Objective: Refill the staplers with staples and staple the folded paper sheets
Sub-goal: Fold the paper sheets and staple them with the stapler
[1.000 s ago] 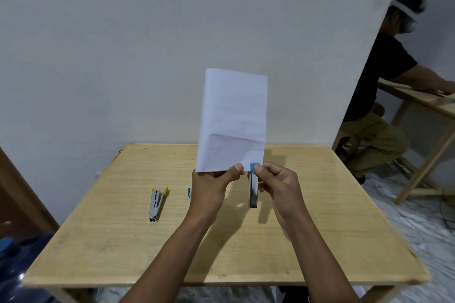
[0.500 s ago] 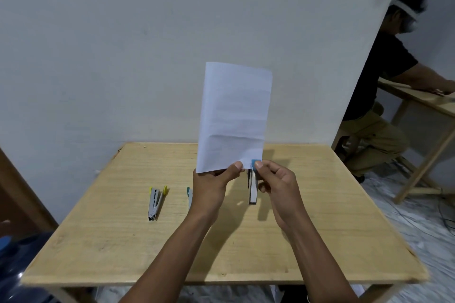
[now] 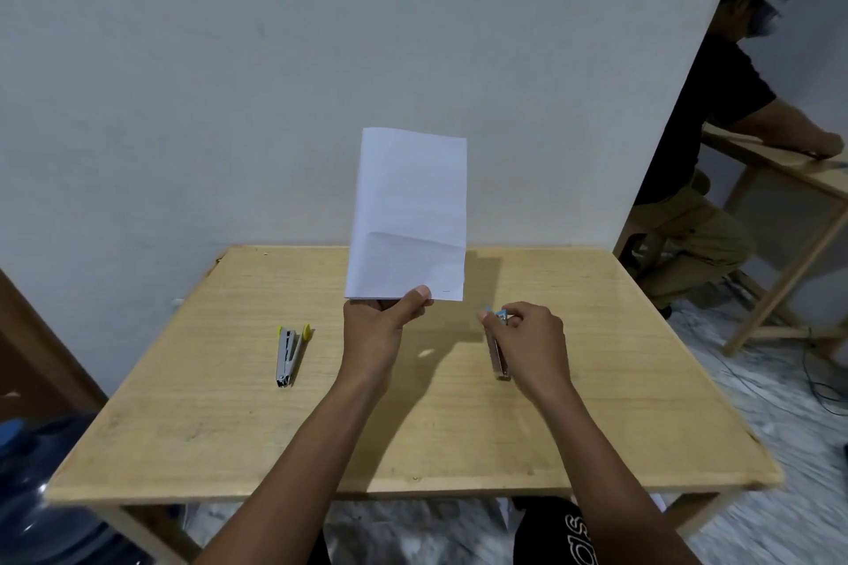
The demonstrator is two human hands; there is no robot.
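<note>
One folded paper sheet (image 3: 408, 216): white, creased across, upright over table (image 3: 413, 427) centre. Your left hand (image 3: 381, 326) pinches its bottom edge. Two staplers: blue-tipped stapler (image 3: 496, 356) gripped in your right hand (image 3: 527, 339), fingers curled round it, right of table centre; yellow-tipped stapler (image 3: 290, 353) lies on table's left part.

Single head camera; looks forward and down over table (image 3: 459, 450); hands near, wall behind.

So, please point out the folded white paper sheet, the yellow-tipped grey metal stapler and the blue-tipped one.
Folded white paper sheet (image 3: 408, 216): head view, centre of its face.
Yellow-tipped grey metal stapler (image 3: 287, 356): head view, middle of its metal body.
Blue-tipped grey metal stapler (image 3: 498, 360): head view, lower metal body.
</note>
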